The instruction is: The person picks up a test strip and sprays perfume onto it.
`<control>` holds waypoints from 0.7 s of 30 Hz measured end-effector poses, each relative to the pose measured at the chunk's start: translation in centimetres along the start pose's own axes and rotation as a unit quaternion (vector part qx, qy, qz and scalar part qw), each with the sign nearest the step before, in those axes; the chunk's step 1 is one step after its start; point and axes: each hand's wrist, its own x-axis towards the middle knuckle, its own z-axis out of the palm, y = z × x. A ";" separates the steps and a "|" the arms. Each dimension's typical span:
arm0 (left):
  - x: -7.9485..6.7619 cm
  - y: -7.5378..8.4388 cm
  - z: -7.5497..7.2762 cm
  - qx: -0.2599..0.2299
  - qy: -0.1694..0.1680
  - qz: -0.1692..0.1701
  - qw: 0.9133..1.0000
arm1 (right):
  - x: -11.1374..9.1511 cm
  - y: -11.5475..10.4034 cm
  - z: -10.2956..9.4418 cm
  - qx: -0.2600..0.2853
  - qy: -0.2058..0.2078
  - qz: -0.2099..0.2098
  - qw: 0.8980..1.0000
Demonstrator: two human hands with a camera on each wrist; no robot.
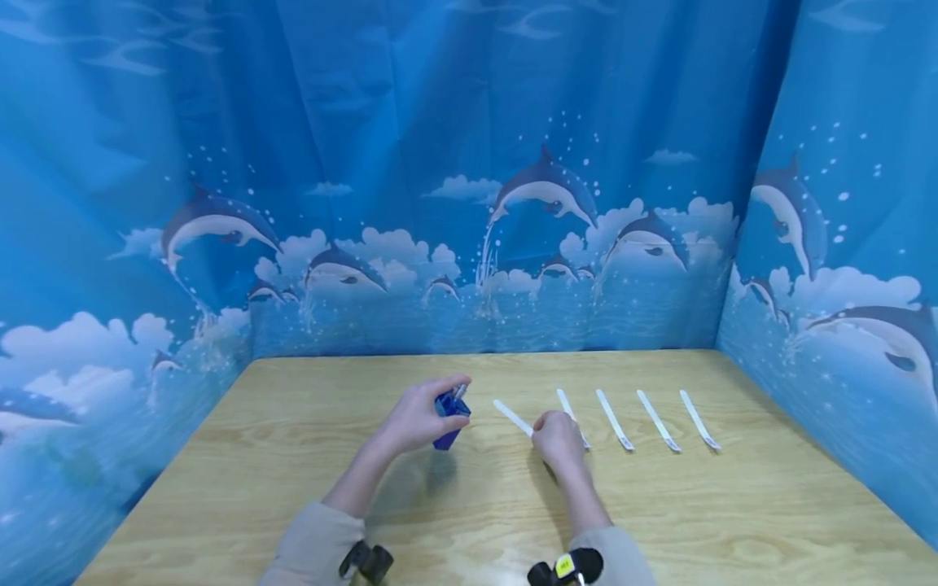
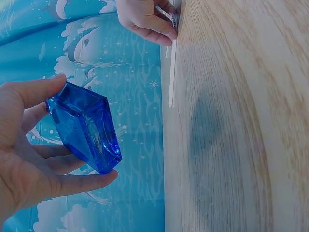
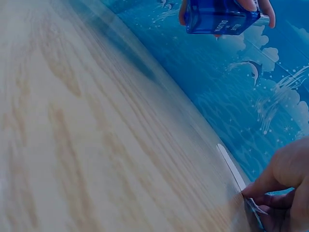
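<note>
Above the table, my left hand [image 1: 414,417] grips a blue glass perfume bottle [image 1: 447,431] with a silver spray neck. The bottle is tilted, and its shadow falls on the wood below; in the right wrist view white lettering shows on the bottle's face [image 3: 212,18]. My right hand [image 1: 558,441] pinches the near end of a white paper strip [image 1: 511,415] between thumb and fingers. That strip's far end points towards the bottle, low over the table in the left wrist view. Part of the strip's near end is hidden by the fingers.
Several more white paper strips [image 1: 614,420] lie in a spaced row to the right, the closest partly behind my right hand. The light wooden table [image 1: 293,456] ends at a blue dolphin-printed curtain [image 1: 410,179] at the back and sides.
</note>
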 end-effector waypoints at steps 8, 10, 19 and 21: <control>-0.1 -0.1 0.0 -0.001 0.006 0.002 1.000 | 0.1 -0.4 0.0 -0.001 -0.012 -0.010 1.000; -0.2 -0.2 -0.1 -0.001 0.008 0.001 1.000 | 0.1 -0.5 -0.2 0.011 -0.026 -0.001 1.000; -0.4 -0.5 -0.2 -0.012 0.017 -0.003 1.000 | 0.9 -0.2 -1.5 0.133 -0.023 0.050 0.990; -0.4 -0.5 -0.3 -0.015 0.022 -0.002 1.000 | 1.2 -0.1 -1.9 0.155 -0.027 0.058 0.986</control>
